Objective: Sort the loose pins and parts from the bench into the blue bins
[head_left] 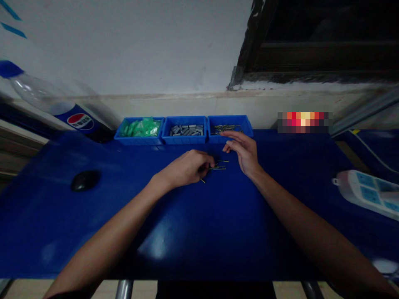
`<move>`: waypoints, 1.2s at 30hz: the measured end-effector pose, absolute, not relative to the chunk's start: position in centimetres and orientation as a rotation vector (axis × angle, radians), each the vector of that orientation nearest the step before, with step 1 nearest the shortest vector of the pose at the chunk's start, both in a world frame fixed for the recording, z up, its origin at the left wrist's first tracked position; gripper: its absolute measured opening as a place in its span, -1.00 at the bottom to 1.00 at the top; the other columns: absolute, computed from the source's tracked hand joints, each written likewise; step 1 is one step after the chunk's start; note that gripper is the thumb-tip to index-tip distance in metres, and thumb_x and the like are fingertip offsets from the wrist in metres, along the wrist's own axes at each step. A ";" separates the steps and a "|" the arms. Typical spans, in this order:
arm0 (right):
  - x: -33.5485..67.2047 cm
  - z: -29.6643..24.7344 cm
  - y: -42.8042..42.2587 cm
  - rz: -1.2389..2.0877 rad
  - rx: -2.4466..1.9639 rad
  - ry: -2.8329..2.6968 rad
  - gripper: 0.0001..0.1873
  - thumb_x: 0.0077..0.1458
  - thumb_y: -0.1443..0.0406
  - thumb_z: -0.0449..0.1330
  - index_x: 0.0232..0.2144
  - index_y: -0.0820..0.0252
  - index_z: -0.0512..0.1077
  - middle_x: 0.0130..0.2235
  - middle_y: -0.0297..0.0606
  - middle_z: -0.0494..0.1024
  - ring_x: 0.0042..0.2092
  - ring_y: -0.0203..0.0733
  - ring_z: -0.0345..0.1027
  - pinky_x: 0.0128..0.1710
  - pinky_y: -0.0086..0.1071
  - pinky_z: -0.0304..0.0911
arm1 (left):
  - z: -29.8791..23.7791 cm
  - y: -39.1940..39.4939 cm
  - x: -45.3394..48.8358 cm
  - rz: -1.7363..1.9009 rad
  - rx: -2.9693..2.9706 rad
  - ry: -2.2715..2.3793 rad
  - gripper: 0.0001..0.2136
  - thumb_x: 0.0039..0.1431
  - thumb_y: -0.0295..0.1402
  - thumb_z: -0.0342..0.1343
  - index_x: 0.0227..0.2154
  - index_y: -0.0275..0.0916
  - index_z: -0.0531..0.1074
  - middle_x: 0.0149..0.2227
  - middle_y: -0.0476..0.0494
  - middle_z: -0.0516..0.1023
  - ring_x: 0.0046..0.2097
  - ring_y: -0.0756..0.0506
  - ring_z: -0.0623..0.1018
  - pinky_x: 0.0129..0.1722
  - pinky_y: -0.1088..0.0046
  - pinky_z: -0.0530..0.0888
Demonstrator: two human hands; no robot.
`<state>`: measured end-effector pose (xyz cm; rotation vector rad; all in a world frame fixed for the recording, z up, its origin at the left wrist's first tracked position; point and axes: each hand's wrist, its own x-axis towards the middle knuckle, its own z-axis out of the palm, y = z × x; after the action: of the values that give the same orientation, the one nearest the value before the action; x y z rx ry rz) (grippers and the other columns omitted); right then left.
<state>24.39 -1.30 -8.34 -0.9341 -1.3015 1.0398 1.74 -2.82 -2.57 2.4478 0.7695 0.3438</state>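
Observation:
My left hand [195, 166] is over the middle of the blue table, its fingers curled closed around some thin brass-coloured rods [220, 168]. The rod ends show on the right of the fingers, and one short end shows below the hand. Another thin rod [223, 161] lies just beyond the fingertips. My right hand [243, 151] hovers in front of the right blue bin [249, 129], its fingers apart and bent, with nothing visible in them. Inside that bin is a pile of similar thin rods [226, 128].
The middle bin [184, 140] contains small grey metal pieces, and the left bin [140, 141] green plastic packets. A Pepsi bottle [79, 118] leans at the back left. A black mouse [83, 180] lies at left, a white power strip [368, 193] at right. A wall stands behind.

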 end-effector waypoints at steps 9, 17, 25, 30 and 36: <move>24.3 -8.3 -1.3 1.067 -0.919 -1.278 -0.75 0.14 0.24 0.32 -0.10 -0.01 0.64 -0.09 -0.28 0.71 -0.38 -0.23 0.50 -0.36 -0.27 0.39 | -1.7 -2.5 1.4 0.596 2.295 0.871 -0.76 0.20 -0.55 0.12 -0.13 -0.28 0.60 -0.28 -0.10 0.67 -0.29 -0.03 0.61 -0.23 0.46 0.51; 24.1 -7.6 -1.9 1.190 -0.927 -1.461 -0.76 0.11 0.13 0.42 -0.20 0.09 0.67 -0.30 -0.26 0.71 -0.34 -0.18 0.56 -0.26 -0.24 0.47 | -1.5 -2.0 1.5 0.920 1.913 1.016 -0.86 0.19 -0.43 0.20 -0.25 -0.35 0.62 -0.25 -0.20 0.69 -0.28 -0.03 0.61 -0.18 0.43 0.59; 23.5 -8.1 -1.6 1.147 -0.944 -1.507 -0.75 0.02 0.11 0.49 -0.29 0.09 0.65 -0.24 -0.23 0.72 -0.23 -0.13 0.60 -0.13 -0.18 0.51 | -1.9 -1.8 1.4 0.965 1.739 1.028 -0.89 0.13 -0.46 0.24 -0.28 -0.35 0.60 -0.24 -0.22 0.70 -0.26 -0.06 0.66 -0.18 0.40 0.62; 23.6 -8.1 -1.5 1.159 -0.934 -1.464 -0.71 0.01 0.13 0.51 -0.23 0.09 0.64 -0.20 -0.23 0.71 -0.20 -0.13 0.61 -0.09 -0.19 0.51 | -1.9 -1.8 1.6 0.965 1.694 1.025 -0.88 0.11 -0.44 0.27 -0.29 -0.34 0.60 -0.25 -0.22 0.70 -0.27 -0.06 0.66 -0.18 0.41 0.62; 24.0 -8.1 -1.5 1.241 -0.942 -1.484 -0.75 -0.03 0.11 0.52 -0.33 0.08 0.66 -0.29 -0.26 0.71 -0.28 -0.14 0.59 -0.16 -0.19 0.52 | -2.3 -1.7 1.5 0.897 1.671 0.962 -0.86 0.14 -0.39 0.29 -0.26 -0.33 0.60 -0.25 -0.22 0.70 -0.28 -0.06 0.66 -0.19 0.40 0.62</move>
<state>24.04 -1.49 -8.08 -0.9419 -1.4841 1.2412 1.51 -1.70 -2.30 1.6713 0.9624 0.8969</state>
